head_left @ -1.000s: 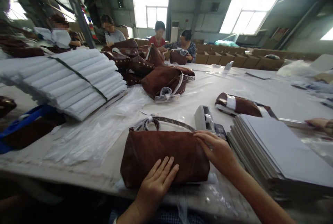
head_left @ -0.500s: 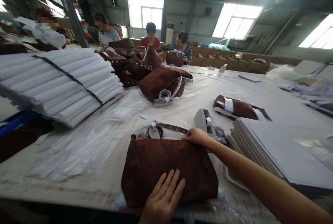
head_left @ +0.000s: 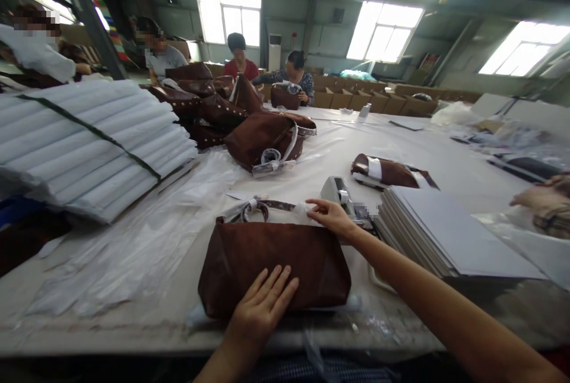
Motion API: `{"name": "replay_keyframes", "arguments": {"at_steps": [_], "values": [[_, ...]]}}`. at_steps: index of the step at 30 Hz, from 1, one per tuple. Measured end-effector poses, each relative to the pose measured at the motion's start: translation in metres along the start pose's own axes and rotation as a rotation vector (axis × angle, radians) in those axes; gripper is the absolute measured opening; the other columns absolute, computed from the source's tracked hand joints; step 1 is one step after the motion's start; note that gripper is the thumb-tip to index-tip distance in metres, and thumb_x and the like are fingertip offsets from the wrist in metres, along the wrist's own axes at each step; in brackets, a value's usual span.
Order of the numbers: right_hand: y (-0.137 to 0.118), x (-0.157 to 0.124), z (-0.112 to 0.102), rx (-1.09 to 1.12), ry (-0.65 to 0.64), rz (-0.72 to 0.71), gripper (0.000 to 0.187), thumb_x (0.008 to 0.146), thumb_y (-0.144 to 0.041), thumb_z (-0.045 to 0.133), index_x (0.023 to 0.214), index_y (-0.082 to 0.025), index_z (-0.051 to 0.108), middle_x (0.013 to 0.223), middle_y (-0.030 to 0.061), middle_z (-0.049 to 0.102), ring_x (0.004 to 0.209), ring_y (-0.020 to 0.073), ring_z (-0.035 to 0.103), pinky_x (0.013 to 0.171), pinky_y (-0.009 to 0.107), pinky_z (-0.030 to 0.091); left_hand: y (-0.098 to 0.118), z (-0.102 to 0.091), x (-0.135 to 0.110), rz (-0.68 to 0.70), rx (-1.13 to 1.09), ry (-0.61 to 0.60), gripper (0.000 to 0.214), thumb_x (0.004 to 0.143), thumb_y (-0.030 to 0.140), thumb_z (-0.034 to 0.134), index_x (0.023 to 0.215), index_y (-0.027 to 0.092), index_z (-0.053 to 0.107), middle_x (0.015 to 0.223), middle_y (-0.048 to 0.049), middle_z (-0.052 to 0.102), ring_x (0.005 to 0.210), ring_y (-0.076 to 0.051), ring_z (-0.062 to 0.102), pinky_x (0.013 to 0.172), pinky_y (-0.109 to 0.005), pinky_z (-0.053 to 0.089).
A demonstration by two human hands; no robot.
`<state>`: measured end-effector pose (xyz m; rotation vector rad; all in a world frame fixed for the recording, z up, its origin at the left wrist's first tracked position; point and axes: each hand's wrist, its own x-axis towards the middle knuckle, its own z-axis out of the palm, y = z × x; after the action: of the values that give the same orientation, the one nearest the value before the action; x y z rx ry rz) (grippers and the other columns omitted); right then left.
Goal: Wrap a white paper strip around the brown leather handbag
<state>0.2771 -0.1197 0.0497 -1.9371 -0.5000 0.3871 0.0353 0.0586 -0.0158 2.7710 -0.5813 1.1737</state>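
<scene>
Brown bag [head_left: 276,246] under spread left hand [head_left: 260,306]; right hand [head_left: 333,220], at bag's 1 o'clock, pinches white wrap [head_left: 303,211] (plastic, probably).

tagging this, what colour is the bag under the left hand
The bag is dark brown, see head view.

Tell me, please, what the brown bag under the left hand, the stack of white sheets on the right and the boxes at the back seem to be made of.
Brown bag: perhaps leather or imitation leather; smooth, slightly mottled, with a soft sheen.
Stack of white sheets: probably card or board; matte, flat-topped, with stiff-looking edges.
Boxes: likely cardboard; dull tan, flat-sided.
</scene>
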Motion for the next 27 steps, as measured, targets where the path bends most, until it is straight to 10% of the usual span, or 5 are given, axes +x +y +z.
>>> {"name": "replay_keyframes", "arguments": {"at_steps": [12,21,27], "values": [[-0.004,-0.046,0.001,0.203,-0.211,-0.172,0.058,0.071,-0.04,0.082,0.123,-0.018,0.067,0.105,0.0056,0.073,0.099,0.0239,0.068,0.093,0.037,0.054,-0.011,-0.007,0.003,0.104,0.083,-0.137,0.048,0.101,0.006,0.033,0.146,0.017,0.046,0.15,-0.0055,0.05,0.136,-0.019,0.051,0.115,-0.038,0.046],[-0.001,0.004,-0.01,-0.021,0.014,-0.138,0.057,0.079,-0.057,0.064,0.11,-0.011,0.074,0.096,0.0102,0.076,0.087,0.024,0.069,0.081,0.034,0.054,-0.009,-0.008,0.005,0.096,0.107,-0.13,0.05,0.099,0.003,0.033,0.145,0.017,0.047,0.147,-0.0056,0.053,0.135,-0.018,0.051,0.114,-0.038,0.047],[-0.008,0.032,-0.009,-0.234,-0.119,-0.1,0.051,0.079,-0.062,0.065,0.089,-0.013,0.073,0.08,0.007,0.074,0.074,0.0187,0.066,0.066,0.026,0.049,-0.009,-0.005,0.005,0.109,0.129,-0.085,0.045,0.101,0.007,0.036,0.141,0.018,0.052,0.145,-0.003,0.055,0.134,-0.018,0.053,0.116,-0.038,0.044]]}}
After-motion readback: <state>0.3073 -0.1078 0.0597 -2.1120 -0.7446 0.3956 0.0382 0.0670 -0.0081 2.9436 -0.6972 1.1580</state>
